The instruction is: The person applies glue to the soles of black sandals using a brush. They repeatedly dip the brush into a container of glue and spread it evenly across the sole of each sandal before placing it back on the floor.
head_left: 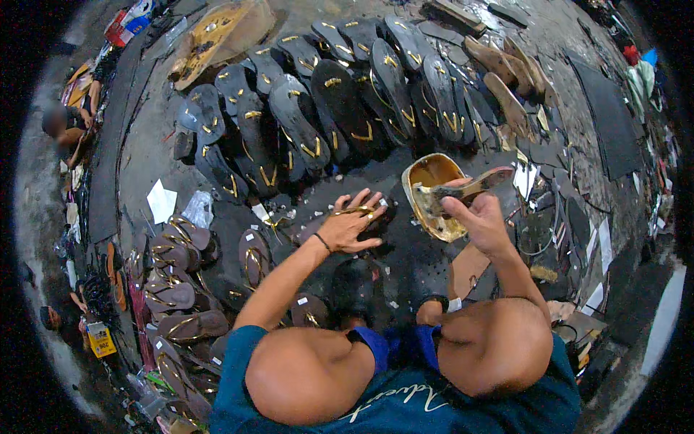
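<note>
My left hand (352, 223) lies palm down with its fingers spread, just above the dark ground. A thin gold band crosses its fingers, and a brownish sandal shape (311, 231) shows partly beside the wrist; whether the two belong together I cannot tell. In my right hand (478, 220) is a flat, curved brush-like tool (486, 182), pinched between thumb and fingers. Its pale, crusted end reaches over a cut-open container (407, 181) with yellowish-brown residue. Rows of black sandals with gold straps (300, 123) stand tilted beyond both hands.
Brown sandals with gold straps (173, 296) pile up at the left. Wooden foot-shaped forms (510, 72) lie at the far right, and a stained board (224, 36) at the far left. Scraps and a dark sheet (603, 116) litter the right. Another person (72, 126) sits at the left edge.
</note>
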### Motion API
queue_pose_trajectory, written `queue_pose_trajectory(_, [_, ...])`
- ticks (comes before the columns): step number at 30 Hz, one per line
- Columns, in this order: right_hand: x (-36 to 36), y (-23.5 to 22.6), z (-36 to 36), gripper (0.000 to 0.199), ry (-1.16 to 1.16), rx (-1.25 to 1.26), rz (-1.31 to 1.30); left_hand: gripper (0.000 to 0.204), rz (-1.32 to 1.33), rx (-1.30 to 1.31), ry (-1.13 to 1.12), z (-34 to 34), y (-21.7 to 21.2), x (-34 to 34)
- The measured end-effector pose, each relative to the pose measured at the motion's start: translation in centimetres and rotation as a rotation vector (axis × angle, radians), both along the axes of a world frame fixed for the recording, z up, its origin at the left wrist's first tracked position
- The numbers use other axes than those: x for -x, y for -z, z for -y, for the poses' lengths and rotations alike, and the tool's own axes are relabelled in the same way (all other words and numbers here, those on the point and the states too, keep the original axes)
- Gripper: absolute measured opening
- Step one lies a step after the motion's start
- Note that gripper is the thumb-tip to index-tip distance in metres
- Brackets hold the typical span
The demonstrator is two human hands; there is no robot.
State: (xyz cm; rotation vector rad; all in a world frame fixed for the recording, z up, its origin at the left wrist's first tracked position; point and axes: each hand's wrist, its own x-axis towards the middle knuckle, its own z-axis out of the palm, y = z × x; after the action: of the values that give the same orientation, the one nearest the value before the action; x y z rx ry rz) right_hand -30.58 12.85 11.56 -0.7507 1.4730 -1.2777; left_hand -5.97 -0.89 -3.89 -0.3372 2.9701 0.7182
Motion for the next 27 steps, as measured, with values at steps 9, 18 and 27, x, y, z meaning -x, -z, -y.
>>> queue_pose_trajectory(9, [-5.8, -0.4, 8.7, 0.034, -0.117, 0.665, -0.612, 0.042, -0.924, -1.838, -0.849, 0.8, -9.4, 0.0])
queue_pose_trajectory(18, [-2.9, -0.4, 11.8, 0.018, 0.044, 0.487, -0.580, 0.051, -0.968, -1.891, -1.006, -0.8, -10.4, -2.4])
queue_pose_trajectory(27, [-6.5, -1.2, 7.1, 0.031, -0.288, 0.661, -0.736, 0.051, -0.779, -1.566, -1.078, -1.3, -9.0, 0.2])
